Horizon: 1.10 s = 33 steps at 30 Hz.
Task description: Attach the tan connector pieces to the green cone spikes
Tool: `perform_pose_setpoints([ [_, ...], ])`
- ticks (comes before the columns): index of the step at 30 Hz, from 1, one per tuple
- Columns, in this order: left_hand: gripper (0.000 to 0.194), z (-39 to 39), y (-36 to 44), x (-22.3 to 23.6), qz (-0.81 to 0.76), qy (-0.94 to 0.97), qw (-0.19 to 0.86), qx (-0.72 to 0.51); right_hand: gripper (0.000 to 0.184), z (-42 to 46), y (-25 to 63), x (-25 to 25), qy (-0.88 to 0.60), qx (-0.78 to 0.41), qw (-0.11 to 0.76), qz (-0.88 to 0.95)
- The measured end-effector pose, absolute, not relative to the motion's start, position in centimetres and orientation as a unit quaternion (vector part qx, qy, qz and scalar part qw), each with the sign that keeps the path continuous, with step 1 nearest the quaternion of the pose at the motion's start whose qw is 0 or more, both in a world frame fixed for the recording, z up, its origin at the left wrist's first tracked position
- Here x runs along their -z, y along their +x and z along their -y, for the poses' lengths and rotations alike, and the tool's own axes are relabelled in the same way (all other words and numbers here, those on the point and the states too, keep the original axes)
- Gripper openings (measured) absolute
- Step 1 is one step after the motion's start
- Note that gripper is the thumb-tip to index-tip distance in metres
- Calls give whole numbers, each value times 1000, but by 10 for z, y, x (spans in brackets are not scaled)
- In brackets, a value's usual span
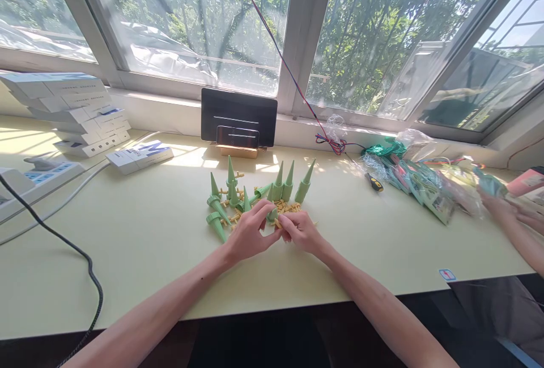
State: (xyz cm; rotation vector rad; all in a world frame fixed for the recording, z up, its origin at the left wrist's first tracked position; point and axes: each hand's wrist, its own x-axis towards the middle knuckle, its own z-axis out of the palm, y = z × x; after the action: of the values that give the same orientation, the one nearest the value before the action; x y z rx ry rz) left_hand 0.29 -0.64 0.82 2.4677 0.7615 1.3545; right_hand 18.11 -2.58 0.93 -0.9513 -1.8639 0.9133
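Observation:
My left hand [254, 231] is closed around a green plastic cone-shaped spike [272, 215], whose round end faces me. Pinched in the fingers of my right hand [300, 229] is a small yellow plastic piece [278, 223], held against that spike; my fingers cover most of it. Just beyond my hands, three green spikes [289, 182] stand upright in a row with their points up. More spikes [217, 225] stand or lie to the left. Loose yellow pieces [289, 208] form a small pile behind my hands.
A tablet [238, 116] and a phone [238, 137] lean by the window. White boxes [72, 107] are stacked at left, near a power strip [42, 184] and black cable [85, 260]. At right lie a yellow-black cutter [374, 182], bagged parts [429, 187] and another person's hands [501, 209].

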Motion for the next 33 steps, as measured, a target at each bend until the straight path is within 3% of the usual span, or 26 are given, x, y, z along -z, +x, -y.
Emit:
perform_pose_setpoints([
  [20, 20, 7, 4, -10, -252, 833, 111, -480, 46, 23, 183, -7, -351, -520, 404, 666],
  [33, 23, 5, 3, -8, -278, 838, 142, -447, 48, 23, 181, -7, -384, -484, 417, 666],
])
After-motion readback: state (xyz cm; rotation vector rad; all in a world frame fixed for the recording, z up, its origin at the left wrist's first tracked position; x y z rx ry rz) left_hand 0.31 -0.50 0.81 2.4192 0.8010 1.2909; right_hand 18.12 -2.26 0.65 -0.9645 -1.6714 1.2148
